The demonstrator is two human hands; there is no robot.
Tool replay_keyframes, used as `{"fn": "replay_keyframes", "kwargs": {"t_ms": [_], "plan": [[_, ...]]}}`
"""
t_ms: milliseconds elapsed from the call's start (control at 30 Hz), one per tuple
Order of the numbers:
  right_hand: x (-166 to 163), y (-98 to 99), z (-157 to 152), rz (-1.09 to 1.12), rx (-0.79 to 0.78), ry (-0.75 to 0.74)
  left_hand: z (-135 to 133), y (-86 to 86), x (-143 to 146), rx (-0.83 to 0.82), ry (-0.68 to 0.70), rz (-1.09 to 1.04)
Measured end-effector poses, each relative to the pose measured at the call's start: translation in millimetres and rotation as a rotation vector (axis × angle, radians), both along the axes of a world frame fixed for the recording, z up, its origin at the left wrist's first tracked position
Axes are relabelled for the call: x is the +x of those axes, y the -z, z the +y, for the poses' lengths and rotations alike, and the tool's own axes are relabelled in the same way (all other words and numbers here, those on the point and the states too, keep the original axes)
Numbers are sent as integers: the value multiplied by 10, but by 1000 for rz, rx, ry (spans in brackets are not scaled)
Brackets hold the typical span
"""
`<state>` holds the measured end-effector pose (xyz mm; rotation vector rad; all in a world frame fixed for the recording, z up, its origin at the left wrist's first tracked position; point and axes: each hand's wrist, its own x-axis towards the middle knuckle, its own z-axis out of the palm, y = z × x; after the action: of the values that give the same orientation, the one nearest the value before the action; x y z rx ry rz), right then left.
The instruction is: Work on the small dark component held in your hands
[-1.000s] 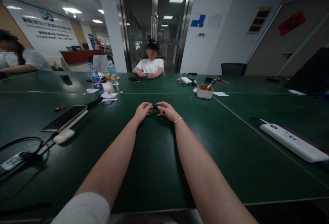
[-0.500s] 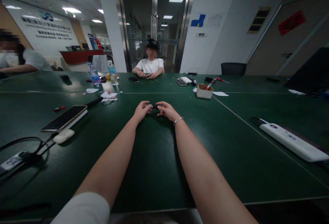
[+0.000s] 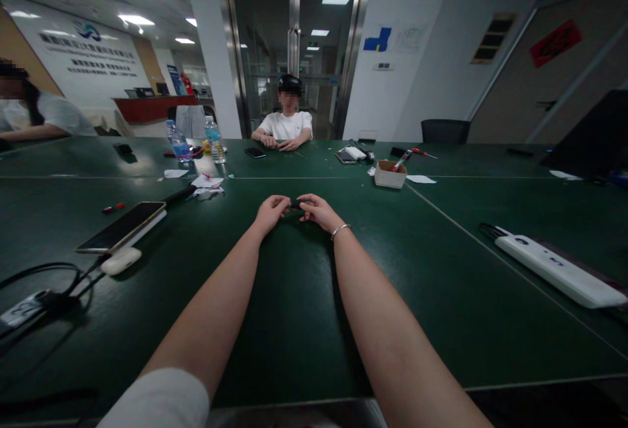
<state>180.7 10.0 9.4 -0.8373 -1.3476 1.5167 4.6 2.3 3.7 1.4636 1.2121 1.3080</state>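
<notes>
A small black object [image 3: 296,204] sits between my two hands, just above the green table [image 3: 299,297]; it is too small for me to tell its kind. My right hand [image 3: 318,211] pinches it from the right, thumb and forefinger closed on it. From the other side my left hand [image 3: 271,213] has its thumb and fingertips pressed together at the object's left end. My fingers cover part of it. A silver bracelet [image 3: 341,231] circles my right wrist.
To the left lie a phone [image 3: 122,225], a white earphone case [image 3: 122,260] and black cables. A small box [image 3: 390,175] stands ahead right; a white power bank [image 3: 559,267] lies at right. Bottles [image 3: 214,140] stand far left. A person [image 3: 287,124] sits opposite.
My left fingers have closed together a little more at the black object. My right hand has hardly moved, and the things on the table have stayed where they were.
</notes>
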Motion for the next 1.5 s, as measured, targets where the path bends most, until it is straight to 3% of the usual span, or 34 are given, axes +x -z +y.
{"fn": "replay_keyframes", "kwargs": {"t_ms": [233, 567, 800, 1100, 1500], "plan": [[0, -6, -4, -1, -2, 6, -43, -32, 23, -14, -34, -64], [2, -3, -4, -17, 5, 4, -69, -61, 21, 28, 51, -37], [5, 0, 0, -15, 5, -4, -12, -21, 22, 0, -5, -98], [2, 1, 5, -8, -14, 3, -5, 11, -19, 22, 63, -69], [-11, -60, -37, -43, -50, 38, -98, -67, -24, 62, 103, -101]]}}
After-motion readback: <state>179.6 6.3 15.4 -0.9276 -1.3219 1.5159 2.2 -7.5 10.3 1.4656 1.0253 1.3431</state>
